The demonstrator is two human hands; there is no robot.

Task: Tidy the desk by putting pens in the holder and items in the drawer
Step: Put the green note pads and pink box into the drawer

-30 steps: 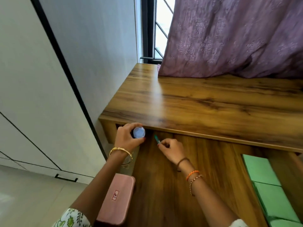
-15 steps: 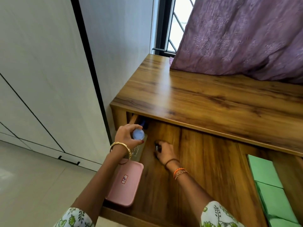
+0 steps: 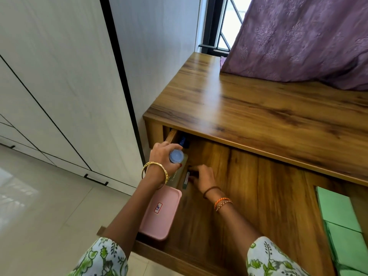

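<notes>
The open wooden drawer (image 3: 249,196) sticks out under the desk top (image 3: 258,108). My left hand (image 3: 160,156) is shut on a small bottle with a pale blue cap (image 3: 176,155), held over the drawer's back left corner. My right hand (image 3: 203,177) reaches down into the drawer, its fingertips curled on a thin dark green pen-like item (image 3: 186,180) lying on the drawer floor. A pink lidded box (image 3: 159,213) rests in the drawer's front left corner. No pen holder is in view.
A dark blue object (image 3: 182,140) sits at the drawer's back left, and a flat olive card (image 3: 176,179) lies under my left wrist. Green blocks (image 3: 338,212) fill a compartment at right. A purple curtain (image 3: 298,36) drapes onto the desk. White wardrobe doors (image 3: 59,76) stand left.
The drawer has come further out, showing the pink box and back corner. My right hand went down from the desk edge to the drawer floor with the teal pen. The view has shifted left.
</notes>
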